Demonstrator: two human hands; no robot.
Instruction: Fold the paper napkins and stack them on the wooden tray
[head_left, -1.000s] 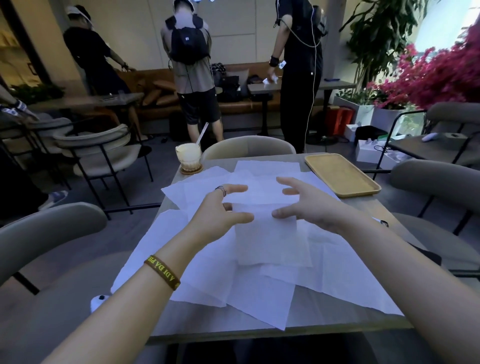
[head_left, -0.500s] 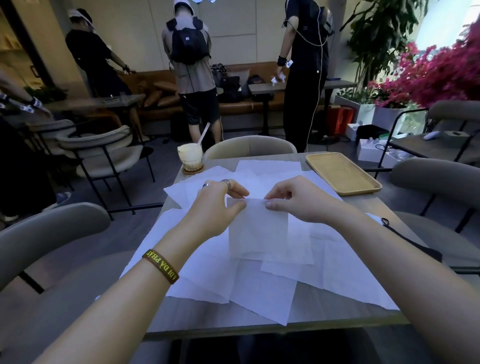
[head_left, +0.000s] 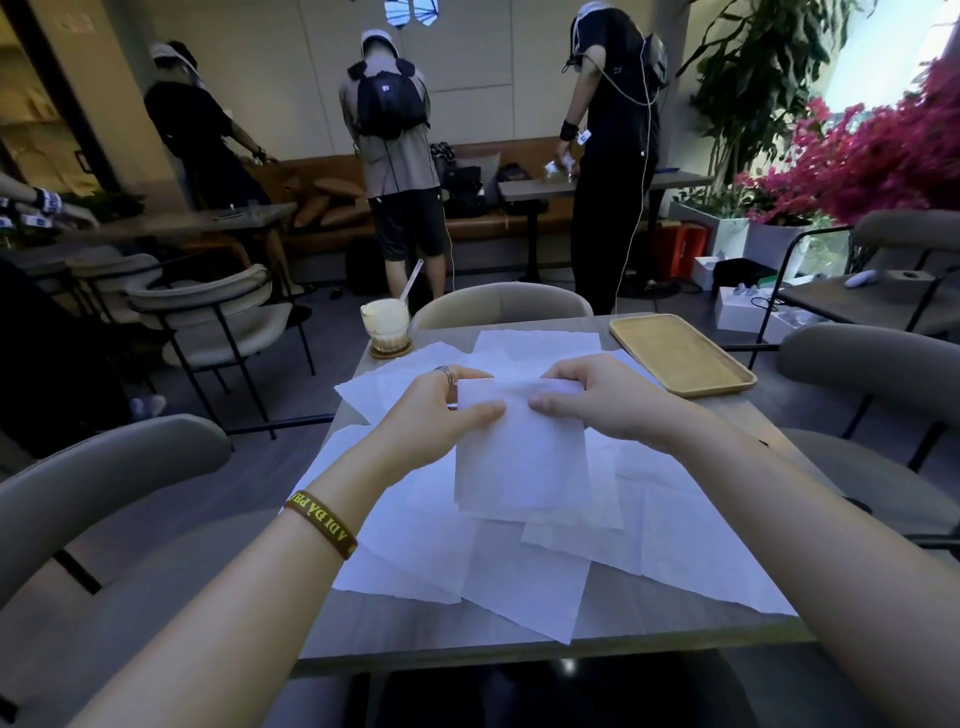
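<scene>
Left hand (head_left: 426, 415) and right hand (head_left: 597, 400), each grip pinching thin rectangular folded napkin (head_left: 519, 457), smooth wooden tray (head_left: 680, 353)

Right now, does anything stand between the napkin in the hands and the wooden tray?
Nothing visible does. The left hand and right hand pinch the napkin; the wooden tray lies to the far right. Only flat loose napkins lie between; the drink glass stands far left.

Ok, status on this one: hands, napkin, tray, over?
Grips: left hand and right hand both pinch far edge of one napkin, atop loose pile. Far right, wooden tray holds no napkins. Nothing in the way; drink glass far left.
</scene>
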